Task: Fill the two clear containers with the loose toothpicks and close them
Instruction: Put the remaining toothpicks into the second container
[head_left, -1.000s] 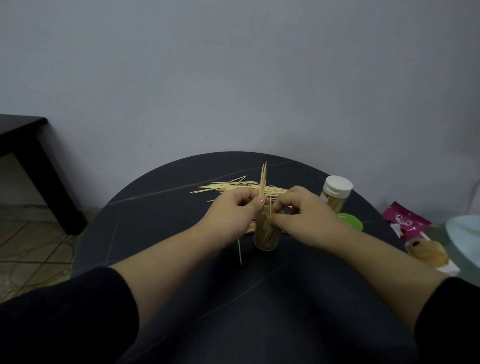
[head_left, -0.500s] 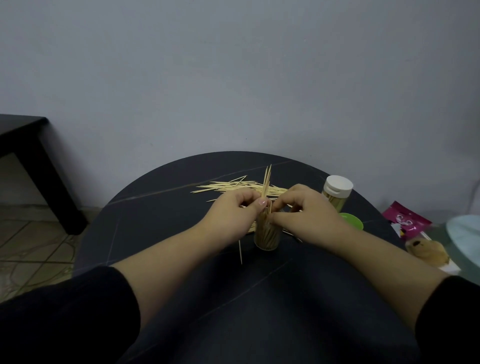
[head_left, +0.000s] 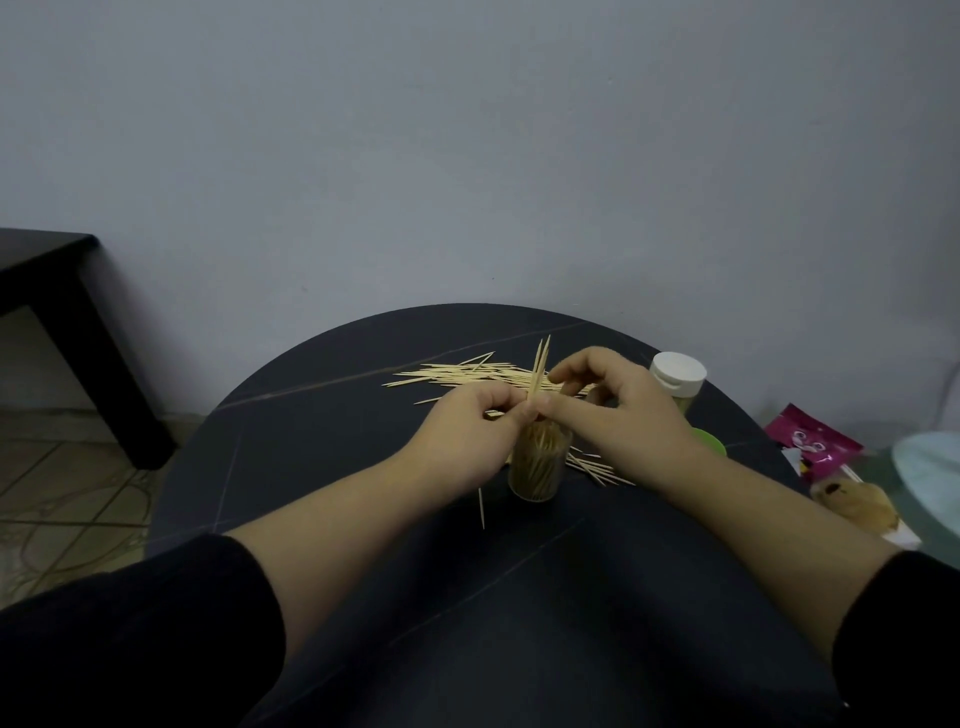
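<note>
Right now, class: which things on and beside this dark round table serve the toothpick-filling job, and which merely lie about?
Belong to the job:
open clear container
white-capped clear container
loose wooden toothpicks
green lid
left hand
right hand

Lying about:
pink snack packet
wrapped bun

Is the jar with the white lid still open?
No, the white lid sits shut on its jar behind the right hand.

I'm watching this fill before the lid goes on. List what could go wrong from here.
1. The open container looks nearly full, so the upright bundle of toothpicks pinched by the left hand and right hand may jam or splay.
2. Pressing down could tip it over.
3. A stray toothpick near the left wrist could get swept off the table.
</note>
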